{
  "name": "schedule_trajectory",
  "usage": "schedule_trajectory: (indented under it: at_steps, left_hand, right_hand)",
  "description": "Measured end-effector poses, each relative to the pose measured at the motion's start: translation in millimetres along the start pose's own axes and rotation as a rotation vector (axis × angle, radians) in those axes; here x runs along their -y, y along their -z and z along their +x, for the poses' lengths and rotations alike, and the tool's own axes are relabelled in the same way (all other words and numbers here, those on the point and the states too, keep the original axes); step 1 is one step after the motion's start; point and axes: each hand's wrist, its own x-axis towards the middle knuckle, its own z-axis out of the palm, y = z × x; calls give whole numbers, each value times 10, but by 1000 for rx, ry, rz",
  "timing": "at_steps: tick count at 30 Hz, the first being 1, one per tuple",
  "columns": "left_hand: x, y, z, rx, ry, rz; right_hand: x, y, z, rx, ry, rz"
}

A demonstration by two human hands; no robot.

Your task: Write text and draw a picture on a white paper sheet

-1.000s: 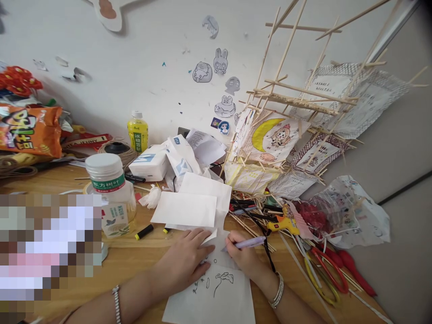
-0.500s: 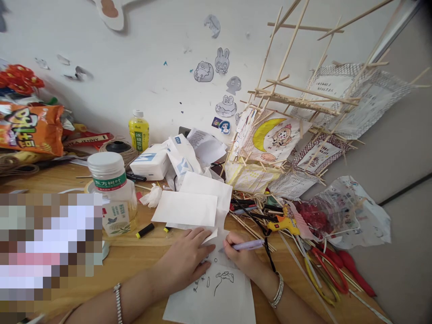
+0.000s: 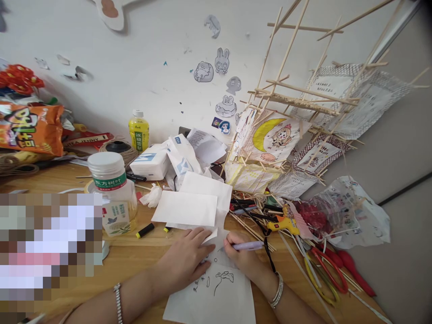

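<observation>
Pen (image 3: 249, 245): pinched by right hand (image 3: 242, 257), fingers closed; lies crosswise, tip toward left hand (image 3: 187, 255)
Paper (image 3: 224, 303): under left hand; fingers slightly parted, grasping nothing

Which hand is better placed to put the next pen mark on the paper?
Probably the right hand: it holds the pen over the paper, while the left hand rests on the paper, without a pen.

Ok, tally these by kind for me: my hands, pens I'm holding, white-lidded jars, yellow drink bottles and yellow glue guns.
Hands: 2, left hand and right hand
Held pen: 1
White-lidded jar: 1
Yellow drink bottle: 1
Yellow glue gun: 1
Total: 6
</observation>
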Motion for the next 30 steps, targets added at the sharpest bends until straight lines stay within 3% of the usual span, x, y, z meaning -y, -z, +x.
schedule_trajectory:
  at_steps: [12,18,30]
  left_hand:
    - [-14,9,0,5,9,3]
    - [-16,7,-8,21,9,-2]
    - [-17,23,11,4,-2,0]
  right_hand:
    - [-11,-18,-2,-69,-43,-9]
    - [45,36,-6,41,-42,33]
    - [55,45,8,83,-37,109]
